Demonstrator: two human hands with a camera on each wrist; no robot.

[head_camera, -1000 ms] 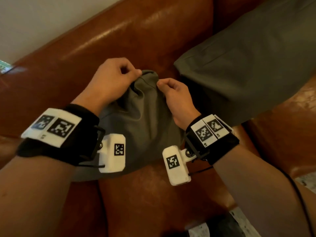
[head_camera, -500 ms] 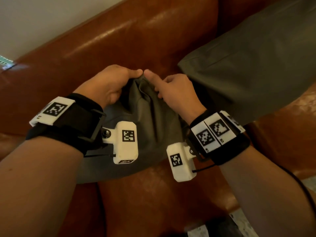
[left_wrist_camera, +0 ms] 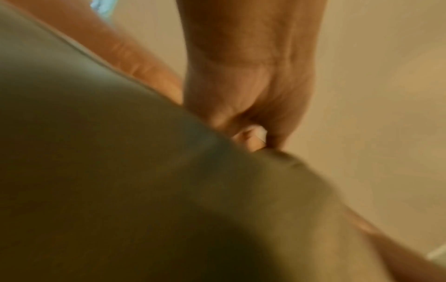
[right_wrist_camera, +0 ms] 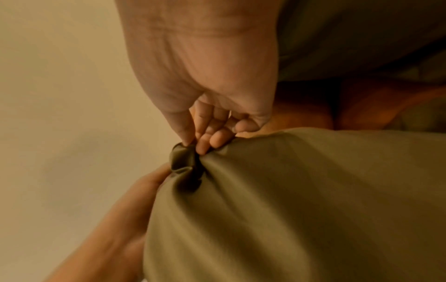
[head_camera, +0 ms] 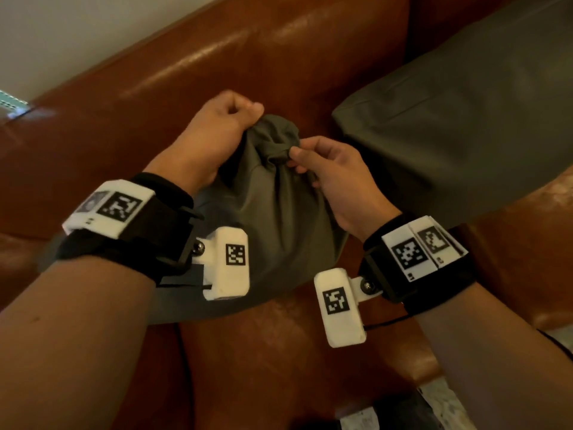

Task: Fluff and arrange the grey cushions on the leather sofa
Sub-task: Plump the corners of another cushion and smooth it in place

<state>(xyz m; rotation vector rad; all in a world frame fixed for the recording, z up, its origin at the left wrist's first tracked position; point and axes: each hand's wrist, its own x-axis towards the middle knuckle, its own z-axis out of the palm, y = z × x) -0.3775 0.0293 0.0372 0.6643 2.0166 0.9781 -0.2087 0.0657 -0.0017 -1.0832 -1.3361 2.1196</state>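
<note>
From the head view I see the near grey cushion [head_camera: 279,218] standing on the seat of the leather sofa [head_camera: 279,352] between my wrists, its top corner bunched, my left hand [head_camera: 217,131] fisted round that corner and my right hand [head_camera: 328,172] pinching the gathered cloth beside it, while a second grey cushion [head_camera: 459,119] leans against the backrest to the right. My left wrist view is blurred, yet the fingers there curl tight onto the cushion's edge. My right wrist view shows thumb and fingertips [right_wrist_camera: 205,147] nipping a puckered fold of cloth.
</note>
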